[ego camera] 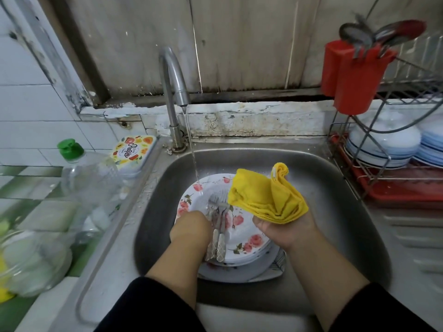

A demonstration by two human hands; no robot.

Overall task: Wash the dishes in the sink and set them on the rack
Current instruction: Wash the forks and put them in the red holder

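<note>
A stack of white plates with pink flowers lies in the steel sink. My left hand is closed on a bundle of forks over the top plate, their tines under the thin stream of water from the tap. My right hand holds a folded yellow cloth above the right side of the plates. A wire dish rack stands to the right of the sink.
A red cutlery holder with utensils hangs on the rack, with stacked white and blue bowls below. On the left counter stand a clear bottle with a green cap, a printed tin and a glass jar.
</note>
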